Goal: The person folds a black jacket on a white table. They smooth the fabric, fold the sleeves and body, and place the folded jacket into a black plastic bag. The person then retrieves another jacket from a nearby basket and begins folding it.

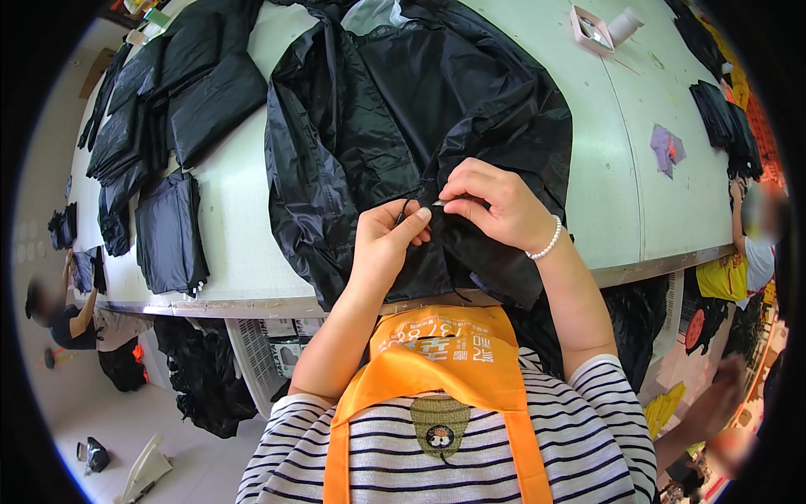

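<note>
A black garment (378,143) lay on the pale tabletop (598,168), long axis pointing straight ahead — left hand (386,237) and right hand (506,204) angled inward, both grips pinched together on it.

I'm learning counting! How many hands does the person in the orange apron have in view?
2: over the black garment are the left hand and, slightly higher in the picture, the right hand.
</note>
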The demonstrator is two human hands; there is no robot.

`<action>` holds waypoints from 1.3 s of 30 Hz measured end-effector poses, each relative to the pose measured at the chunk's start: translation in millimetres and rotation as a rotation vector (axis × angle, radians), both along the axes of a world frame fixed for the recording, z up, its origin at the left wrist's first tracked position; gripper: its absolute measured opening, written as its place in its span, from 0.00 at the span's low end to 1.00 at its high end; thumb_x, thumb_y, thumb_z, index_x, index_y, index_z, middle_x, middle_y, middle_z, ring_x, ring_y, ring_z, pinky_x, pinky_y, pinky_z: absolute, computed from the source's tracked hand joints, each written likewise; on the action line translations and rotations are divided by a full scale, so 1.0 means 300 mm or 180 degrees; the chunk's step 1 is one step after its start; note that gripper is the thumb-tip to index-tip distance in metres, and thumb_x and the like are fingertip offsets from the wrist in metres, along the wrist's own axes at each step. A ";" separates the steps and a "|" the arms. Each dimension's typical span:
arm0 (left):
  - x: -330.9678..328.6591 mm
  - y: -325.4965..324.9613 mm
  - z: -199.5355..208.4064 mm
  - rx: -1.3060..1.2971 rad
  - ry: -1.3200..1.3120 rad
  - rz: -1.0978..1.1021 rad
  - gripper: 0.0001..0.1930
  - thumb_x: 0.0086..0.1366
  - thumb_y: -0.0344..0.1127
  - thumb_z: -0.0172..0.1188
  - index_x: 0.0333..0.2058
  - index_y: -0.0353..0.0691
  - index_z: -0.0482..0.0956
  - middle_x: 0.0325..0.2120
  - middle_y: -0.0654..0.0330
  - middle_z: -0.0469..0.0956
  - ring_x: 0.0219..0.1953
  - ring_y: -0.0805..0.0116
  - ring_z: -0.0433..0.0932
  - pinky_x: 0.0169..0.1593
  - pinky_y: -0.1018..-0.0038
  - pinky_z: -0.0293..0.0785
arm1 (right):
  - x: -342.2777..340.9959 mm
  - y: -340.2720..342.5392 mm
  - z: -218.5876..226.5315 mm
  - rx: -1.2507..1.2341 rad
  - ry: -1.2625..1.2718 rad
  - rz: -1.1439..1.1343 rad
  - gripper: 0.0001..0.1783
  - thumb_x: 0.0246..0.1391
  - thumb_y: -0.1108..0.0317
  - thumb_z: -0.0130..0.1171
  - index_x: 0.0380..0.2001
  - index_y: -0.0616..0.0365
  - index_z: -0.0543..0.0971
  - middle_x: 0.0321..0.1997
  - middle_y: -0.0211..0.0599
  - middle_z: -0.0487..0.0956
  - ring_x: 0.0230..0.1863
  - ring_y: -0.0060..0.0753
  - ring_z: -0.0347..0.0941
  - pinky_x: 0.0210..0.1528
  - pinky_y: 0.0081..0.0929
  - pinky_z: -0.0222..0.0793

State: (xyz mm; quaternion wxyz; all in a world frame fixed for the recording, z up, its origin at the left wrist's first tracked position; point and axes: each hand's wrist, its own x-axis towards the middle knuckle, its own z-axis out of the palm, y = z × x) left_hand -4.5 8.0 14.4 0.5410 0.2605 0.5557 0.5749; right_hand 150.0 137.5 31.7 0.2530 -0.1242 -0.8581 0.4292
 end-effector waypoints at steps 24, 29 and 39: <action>-0.007 -0.101 -0.137 -0.0528 0.0231 0.0071 0.03 0.59 0.26 0.57 0.31 0.32 0.75 0.20 0.62 0.75 0.25 0.74 0.76 0.30 0.82 0.69 | 0.246 -0.012 -0.175 -0.0871 0.0075 -0.3158 0.11 0.58 0.65 0.52 0.28 0.62 0.74 0.22 0.33 0.73 0.24 0.23 0.67 0.28 0.22 0.65; -0.021 -0.140 -0.180 -0.0587 -0.0522 -0.0006 0.02 0.61 0.26 0.55 0.30 0.36 0.73 0.22 0.57 0.77 0.26 0.71 0.78 0.32 0.81 0.72 | 0.712 -0.009 -0.255 -0.1610 0.0243 -0.4086 0.14 0.58 0.62 0.52 0.25 0.63 0.74 0.20 0.26 0.71 0.23 0.18 0.65 0.27 0.19 0.63; 0.136 -0.009 -0.026 0.0015 -0.0092 -0.0478 0.05 0.62 0.27 0.58 0.26 0.35 0.75 0.24 0.57 0.79 0.27 0.72 0.78 0.33 0.81 0.73 | 0.476 -0.255 -0.009 -0.1494 -0.0035 -0.2110 0.10 0.48 0.76 0.64 0.37 0.60 0.80 0.28 0.22 0.74 0.24 0.09 0.63 0.26 0.10 0.60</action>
